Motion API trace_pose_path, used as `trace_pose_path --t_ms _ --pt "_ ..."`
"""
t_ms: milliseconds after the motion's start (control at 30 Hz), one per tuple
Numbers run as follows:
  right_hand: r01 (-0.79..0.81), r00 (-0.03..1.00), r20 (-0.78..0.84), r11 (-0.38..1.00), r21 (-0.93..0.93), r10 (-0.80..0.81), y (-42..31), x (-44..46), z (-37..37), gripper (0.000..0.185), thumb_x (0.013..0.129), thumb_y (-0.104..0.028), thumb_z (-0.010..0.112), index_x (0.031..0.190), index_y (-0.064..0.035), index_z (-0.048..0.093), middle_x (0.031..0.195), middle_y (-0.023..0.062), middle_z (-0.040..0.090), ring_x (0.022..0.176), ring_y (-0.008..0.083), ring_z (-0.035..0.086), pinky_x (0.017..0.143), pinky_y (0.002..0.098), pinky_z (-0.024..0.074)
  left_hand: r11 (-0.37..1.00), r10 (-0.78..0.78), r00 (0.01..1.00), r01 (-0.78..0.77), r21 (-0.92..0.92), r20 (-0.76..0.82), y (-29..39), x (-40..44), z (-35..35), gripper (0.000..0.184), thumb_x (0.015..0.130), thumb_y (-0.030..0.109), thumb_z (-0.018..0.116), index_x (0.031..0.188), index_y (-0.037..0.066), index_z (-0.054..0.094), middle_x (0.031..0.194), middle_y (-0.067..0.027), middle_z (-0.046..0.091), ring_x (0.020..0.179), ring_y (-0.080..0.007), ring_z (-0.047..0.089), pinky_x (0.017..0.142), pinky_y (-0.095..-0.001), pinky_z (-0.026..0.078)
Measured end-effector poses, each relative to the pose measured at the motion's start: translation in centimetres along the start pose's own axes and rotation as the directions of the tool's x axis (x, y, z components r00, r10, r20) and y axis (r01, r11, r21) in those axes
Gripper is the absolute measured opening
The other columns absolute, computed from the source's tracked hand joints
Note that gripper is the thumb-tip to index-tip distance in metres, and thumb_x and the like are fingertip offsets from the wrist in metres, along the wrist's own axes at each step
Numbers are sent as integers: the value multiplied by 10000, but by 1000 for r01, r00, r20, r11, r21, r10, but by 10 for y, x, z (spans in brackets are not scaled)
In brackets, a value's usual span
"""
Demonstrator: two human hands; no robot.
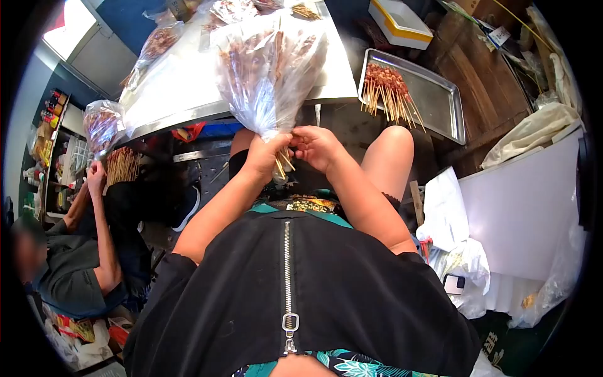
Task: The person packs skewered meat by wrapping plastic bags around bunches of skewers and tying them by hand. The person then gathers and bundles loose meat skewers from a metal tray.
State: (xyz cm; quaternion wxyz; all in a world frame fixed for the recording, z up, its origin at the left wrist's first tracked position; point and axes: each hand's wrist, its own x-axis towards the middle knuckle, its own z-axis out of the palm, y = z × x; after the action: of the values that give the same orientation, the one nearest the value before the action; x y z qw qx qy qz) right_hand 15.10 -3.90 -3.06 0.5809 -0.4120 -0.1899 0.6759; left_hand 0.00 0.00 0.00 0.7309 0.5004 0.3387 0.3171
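Note:
A clear plastic bag of meat skewers stands upright in front of me, its gathered neck downward and bare stick ends poking out below. My left hand is closed around that neck and the sticks. Close against the neck on the other side is my right hand, fingers curled and pinched together; whatever sits between its fingertips is too small to make out. The bag's wide top, full of meat, leans over the edge of the white table.
More bagged skewers lie on the table. At right, a metal tray holds loose meat skewers, below a white foam box. On the left, a seated person holds another bag of skewers. A phone rests on plastic bags.

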Motion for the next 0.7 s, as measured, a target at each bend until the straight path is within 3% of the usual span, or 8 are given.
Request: trace_pose_path --t_ms 100,200,300,467,700 --pt "-139 990 40 970 201 134 11 4 4 189 887 -221 585 914 -36 608 736 53 605 653 167 580 541 282 479 1000 6 1000 -6 -14 -20 1 -3 -7 294 797 179 631 1033 29 541 785 -55 601 560 -140 584 506 -258 509" --pt "-166 984 114 939 302 137 10 -4 -1 199 918 -229 556 921 -36 602 741 46 596 640 170 571 536 236 475 998 -19 1000 21 -61 24 -2 -1 -2 263 800 166 623 1007 21 550 781 -62 601 562 -141 596 510 -246 508" --pt "-146 976 199 938 314 85 19 8 -4 218 919 -245 561 921 -31 599 770 54 596 638 168 570 531 230 474 999 -9 999 10 -42 33 1 0 -2 260 800 167 623 998 12 554 801 -67 608 561 -137 598 516 -246 513" --pt "-164 977 183 934 319 109 17 5 -8 181 893 -160 575 955 8 599 829 69 603 670 163 557 616 258 479 997 3 1000 -4 -80 -3 4 -4 4 242 806 173 643 971 13 569 780 -44 612 591 -114 598 528 -234 523" --pt "-117 975 217 941 316 49 19 6 -18 227 855 -51 586 1057 53 575 881 91 610 712 167 582 635 254 508 995 -66 998 67 -69 19 3 -3 -2 251 807 165 645 988 14 557 778 -38 600 594 -119 599 535 -236 526"
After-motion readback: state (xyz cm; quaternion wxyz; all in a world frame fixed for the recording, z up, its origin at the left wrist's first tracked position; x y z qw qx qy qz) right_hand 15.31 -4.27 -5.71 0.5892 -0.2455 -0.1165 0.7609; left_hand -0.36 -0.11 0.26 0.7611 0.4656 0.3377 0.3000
